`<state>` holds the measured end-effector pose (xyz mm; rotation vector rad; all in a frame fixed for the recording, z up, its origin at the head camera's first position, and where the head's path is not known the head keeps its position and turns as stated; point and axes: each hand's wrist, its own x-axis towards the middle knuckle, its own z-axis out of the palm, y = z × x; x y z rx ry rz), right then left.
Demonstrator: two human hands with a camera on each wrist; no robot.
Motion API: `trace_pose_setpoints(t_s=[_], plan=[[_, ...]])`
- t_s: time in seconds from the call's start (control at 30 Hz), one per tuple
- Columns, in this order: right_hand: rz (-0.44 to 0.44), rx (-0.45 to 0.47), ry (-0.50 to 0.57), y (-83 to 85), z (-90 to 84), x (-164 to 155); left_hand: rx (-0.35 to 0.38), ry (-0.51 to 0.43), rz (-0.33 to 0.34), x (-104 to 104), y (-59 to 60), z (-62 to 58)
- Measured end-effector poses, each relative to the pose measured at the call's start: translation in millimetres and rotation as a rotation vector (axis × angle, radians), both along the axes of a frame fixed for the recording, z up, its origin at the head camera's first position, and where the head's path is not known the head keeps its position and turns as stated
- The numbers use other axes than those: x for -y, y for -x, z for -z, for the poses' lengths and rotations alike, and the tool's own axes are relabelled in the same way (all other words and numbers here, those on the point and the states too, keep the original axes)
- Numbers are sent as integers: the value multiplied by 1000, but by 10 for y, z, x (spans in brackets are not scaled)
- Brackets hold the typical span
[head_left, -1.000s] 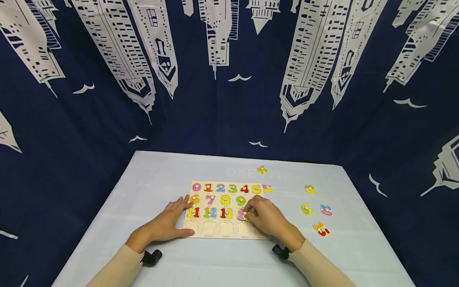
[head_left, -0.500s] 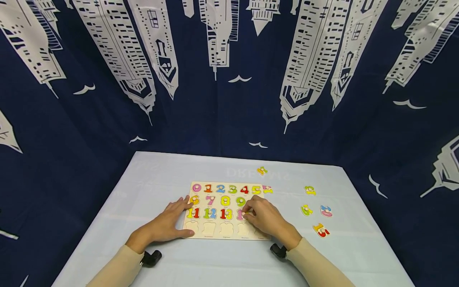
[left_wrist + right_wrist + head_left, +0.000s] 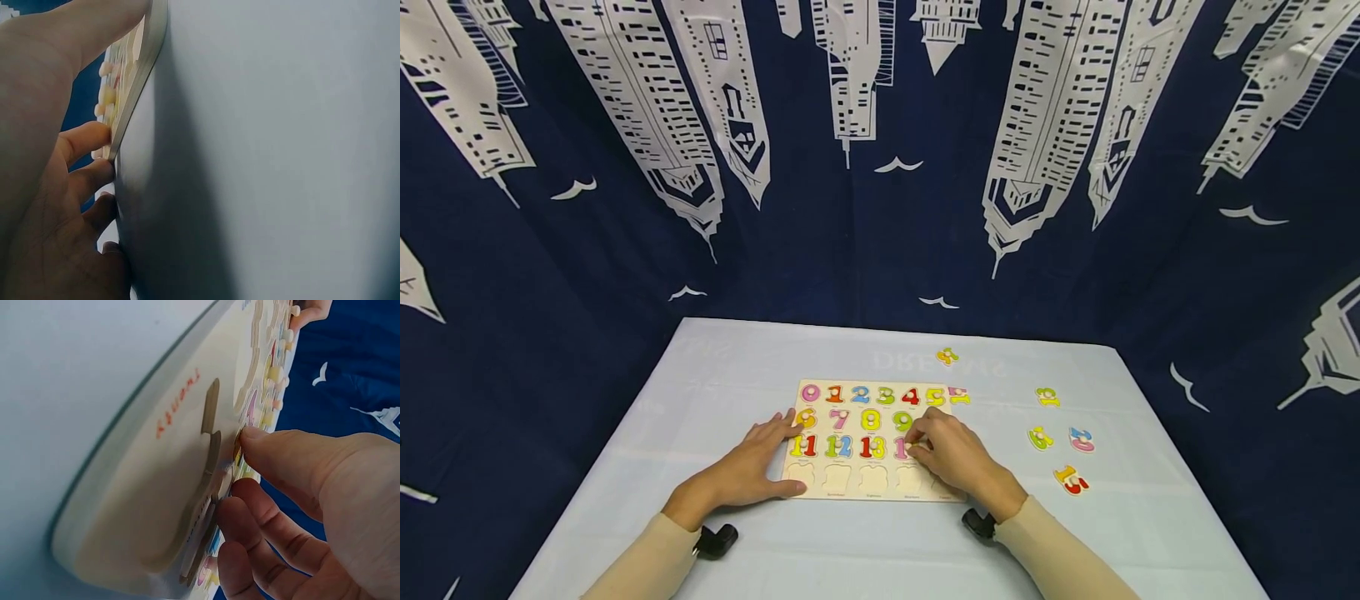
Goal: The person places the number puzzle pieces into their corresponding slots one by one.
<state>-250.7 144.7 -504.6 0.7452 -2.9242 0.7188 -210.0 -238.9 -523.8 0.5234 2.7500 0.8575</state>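
Observation:
A wooden number puzzle board (image 3: 837, 482) lies on the white table, its top three rows filled with coloured numbers. My left hand (image 3: 752, 467) lies flat with straight fingers against the board's left edge (image 3: 140, 75). My right hand (image 3: 951, 458) pinches a pink and yellow number piece (image 3: 901, 448) at the right end of the third row. In the right wrist view my thumb (image 3: 294, 462) presses on that piece (image 3: 237, 447), and the fingers curl below it. The hand hides most of the piece.
Loose number pieces lie on the table to the right: a red and yellow one (image 3: 1071, 479), a blue and pink one (image 3: 1082, 439), two green and yellow ones (image 3: 1040, 437) (image 3: 1048, 397). Another piece (image 3: 947, 356) sits behind the board. Dark patterned curtains surround the table.
My right hand has shifted slightly left with the pink and yellow piece over the third row. My left hand has stayed at the board's edge.

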Motion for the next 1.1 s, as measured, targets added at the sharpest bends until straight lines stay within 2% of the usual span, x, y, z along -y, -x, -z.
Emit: trace_pose_setpoints(t_s=[0.23, 0.47, 0.6, 0.93, 1.1], plan=[[20, 19, 19, -76, 2, -67, -10, 0, 5, 3, -6, 23], [85, 34, 71, -161, -25, -331, -10, -2, 7, 2, -2, 46], [135, 32, 70, -212, -50, -558, -8, 3, 5, 5, 2, 32], [279, -47, 71, -403, -42, -1289, 0, -9, -1, -30, -6, -23], [351, -53, 29, -522, -15, -1698, 0, 2, -8, -24, -16, -13]])
